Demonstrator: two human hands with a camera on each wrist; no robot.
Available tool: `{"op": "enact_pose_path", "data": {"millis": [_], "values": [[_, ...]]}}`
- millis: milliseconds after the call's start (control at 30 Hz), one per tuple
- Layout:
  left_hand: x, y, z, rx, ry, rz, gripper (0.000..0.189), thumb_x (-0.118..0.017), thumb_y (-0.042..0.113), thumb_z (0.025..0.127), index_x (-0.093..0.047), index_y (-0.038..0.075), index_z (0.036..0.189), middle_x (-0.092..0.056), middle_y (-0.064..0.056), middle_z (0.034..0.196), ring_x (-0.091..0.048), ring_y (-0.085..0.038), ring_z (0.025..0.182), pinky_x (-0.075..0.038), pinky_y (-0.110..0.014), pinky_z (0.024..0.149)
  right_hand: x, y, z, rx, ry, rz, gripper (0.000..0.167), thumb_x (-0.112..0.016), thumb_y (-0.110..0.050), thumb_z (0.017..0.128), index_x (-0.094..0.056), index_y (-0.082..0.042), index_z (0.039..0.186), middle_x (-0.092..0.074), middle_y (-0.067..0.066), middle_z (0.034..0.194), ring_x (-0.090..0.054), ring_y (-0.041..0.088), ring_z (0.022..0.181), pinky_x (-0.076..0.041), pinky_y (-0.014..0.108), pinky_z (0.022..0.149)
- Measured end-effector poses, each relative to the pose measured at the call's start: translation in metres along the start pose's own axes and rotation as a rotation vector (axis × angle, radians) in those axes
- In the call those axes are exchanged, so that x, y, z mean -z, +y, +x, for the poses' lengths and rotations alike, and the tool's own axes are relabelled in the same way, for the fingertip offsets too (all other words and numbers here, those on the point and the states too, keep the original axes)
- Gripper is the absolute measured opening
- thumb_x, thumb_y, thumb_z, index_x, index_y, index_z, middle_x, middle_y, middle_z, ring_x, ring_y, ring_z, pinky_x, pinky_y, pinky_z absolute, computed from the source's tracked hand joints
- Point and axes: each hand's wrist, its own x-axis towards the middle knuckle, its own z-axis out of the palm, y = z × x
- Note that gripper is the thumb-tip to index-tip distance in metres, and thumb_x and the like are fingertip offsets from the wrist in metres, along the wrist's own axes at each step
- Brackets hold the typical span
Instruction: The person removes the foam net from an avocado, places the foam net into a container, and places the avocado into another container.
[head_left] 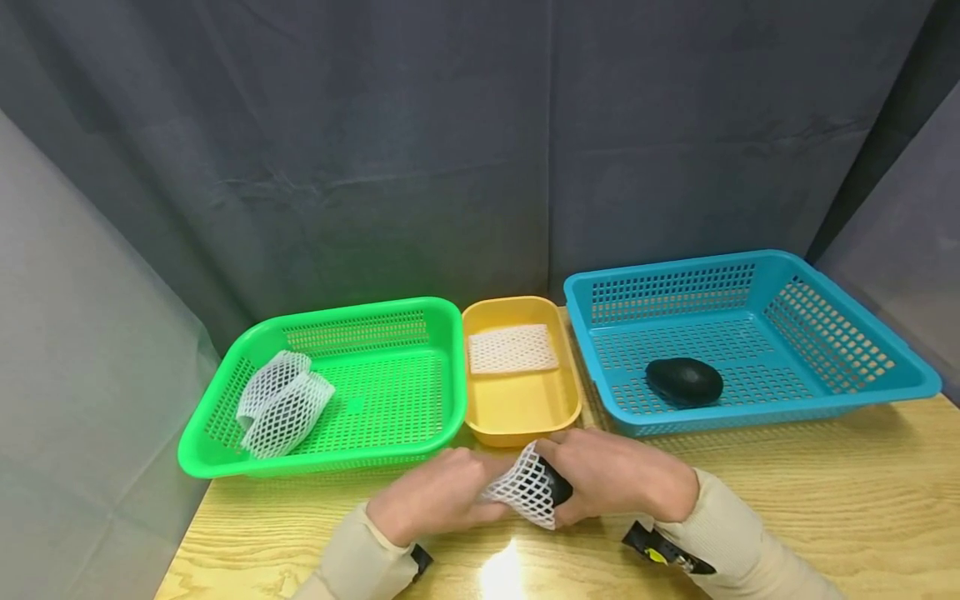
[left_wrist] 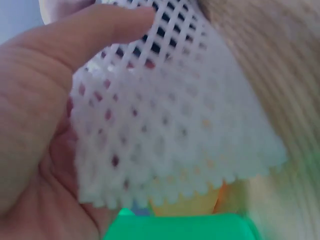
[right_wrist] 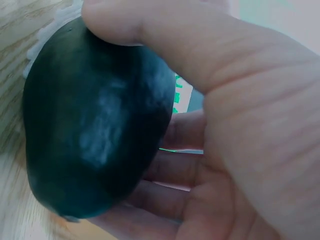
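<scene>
The right hand (head_left: 618, 475) is curled round a glossy, dark green-black, oval fruit (right_wrist: 100, 120), thumb on one side and fingers on the other. The left hand (head_left: 442, 492) pinches a white foam mesh net (head_left: 525, 492). The fruit is above the wood-grain surface (head_left: 300, 517), in front of the yellow plastic tub (head_left: 517, 408); the net covers one end, and the other end is bare in the right hand.

Possible faults:

1. Slippage. The fruit's skin looks smooth; a loosened right-hand grip could let it drop onto the surface.
2. Tearing. The mesh strands look thin; a hard pull by the left hand could split them.
3. Snagging. Fingers caught inside the net could bunch it and leave the fruit partly uncovered.
4. Incomplete seating. If the left hand releases the net at this depth, it may slide off the fruit.
</scene>
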Motion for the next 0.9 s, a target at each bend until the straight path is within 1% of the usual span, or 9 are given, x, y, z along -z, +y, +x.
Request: {"op": "enact_pose_path", "data": {"millis": [100,167,300,400,467,567,667,800,900], "values": [[-0.0033,0.0008,0.0020,-0.012,0.021,0.018,0.040,-0.071,0.028,0.097,-0.061,0.019,0.135,-0.076,0.007,0.109,-0.068,0.004,0.091,-0.054,-0.012,0.079,-0.0002,-0.0004,-0.0001,-0.002,0.002,-0.001,0.047,-0.090,-0.031,0.070,-0.063,-0.014,0.104,-0.061,-0.010,0.086,-0.051,0.000,0.070,-0.045,0.019,0.060],[-0.0045,0.0014,0.0029,-0.021,0.031,0.024,0.036,-0.070,0.027,0.098,-0.062,0.018,0.132,-0.075,0.007,0.109,-0.068,0.002,0.091,-0.055,-0.014,0.079,-0.0001,-0.0008,-0.0001,-0.007,0.001,-0.002,0.045,-0.089,-0.031,0.070,-0.063,-0.014,0.103,-0.060,-0.010,0.085,-0.051,0.000,0.069,-0.044,0.019,0.060],[-0.0065,0.0022,0.0040,-0.031,0.038,0.035,0.027,-0.068,0.026,0.100,-0.063,0.020,0.126,-0.074,0.007,0.112,-0.070,-0.002,0.098,-0.058,-0.020,0.085,0.0002,-0.0015,0.0000,-0.021,-0.004,-0.002,0.044,-0.089,-0.033,0.071,-0.063,-0.015,0.101,-0.059,-0.010,0.084,-0.051,0.002,0.068,-0.045,0.020,0.060],[-0.0070,0.0026,0.0043,-0.030,0.043,0.069,0.024,-0.063,0.024,0.103,-0.062,0.020,0.127,-0.074,0.007,0.112,-0.070,-0.002,0.098,-0.058,-0.022,0.084,0.0002,-0.0014,0.0002,-0.024,-0.003,-0.002,0.044,-0.089,-0.034,0.071,-0.064,-0.015,0.101,-0.059,-0.011,0.083,-0.051,0.002,0.069,-0.045,0.021,0.060],[-0.0068,0.0023,0.0042,-0.026,0.041,0.088,0.022,-0.061,0.019,0.103,-0.062,0.021,0.125,-0.074,0.007,0.111,-0.069,-0.001,0.095,-0.058,-0.021,0.081,0.0003,-0.0011,0.0002,-0.019,0.005,-0.005,0.043,-0.089,-0.034,0.071,-0.064,-0.015,0.101,-0.060,-0.011,0.084,-0.052,0.002,0.069,-0.045,0.021,0.061],[-0.0058,0.0015,0.0034,-0.017,0.035,0.109,0.024,-0.061,0.010,0.100,-0.064,0.022,0.122,-0.074,0.007,0.108,-0.068,0.000,0.091,-0.057,-0.018,0.077,0.0003,-0.0007,0.0001,-0.014,0.008,-0.014,0.044,-0.089,-0.035,0.071,-0.065,-0.015,0.101,-0.060,-0.011,0.086,-0.052,0.002,0.070,-0.046,0.021,0.062],[-0.0047,0.0005,0.0023,-0.011,0.028,0.108,0.024,-0.062,0.006,0.096,-0.066,0.022,0.113,-0.074,0.008,0.101,-0.066,0.002,0.086,-0.055,-0.016,0.073,0.0004,-0.0008,-0.0004,-0.015,0.005,-0.022,0.046,-0.090,-0.036,0.070,-0.065,-0.015,0.102,-0.061,-0.010,0.087,-0.053,0.002,0.072,-0.047,0.021,0.064],[-0.0031,0.0008,0.0015,-0.015,0.023,0.088,0.016,-0.063,0.010,0.098,-0.068,0.023,0.104,-0.074,0.011,0.096,-0.063,0.005,0.081,-0.052,-0.013,0.070,0.0009,-0.0012,-0.0017,-0.026,-0.011,-0.034,0.049,-0.091,-0.038,0.070,-0.065,-0.016,0.105,-0.063,-0.010,0.090,-0.054,0.003,0.073,-0.048,0.022,0.065],[-0.0017,0.0014,0.0015,-0.019,0.021,0.073,0.011,-0.064,0.014,0.100,-0.070,0.022,0.103,-0.074,0.012,0.097,-0.060,0.007,0.080,-0.051,-0.011,0.070,0.0012,-0.0011,-0.0029,-0.036,-0.022,-0.043,0.051,-0.091,-0.039,0.070,-0.065,-0.017,0.107,-0.063,-0.009,0.091,-0.054,0.003,0.075,-0.048,0.024,0.067]]}}
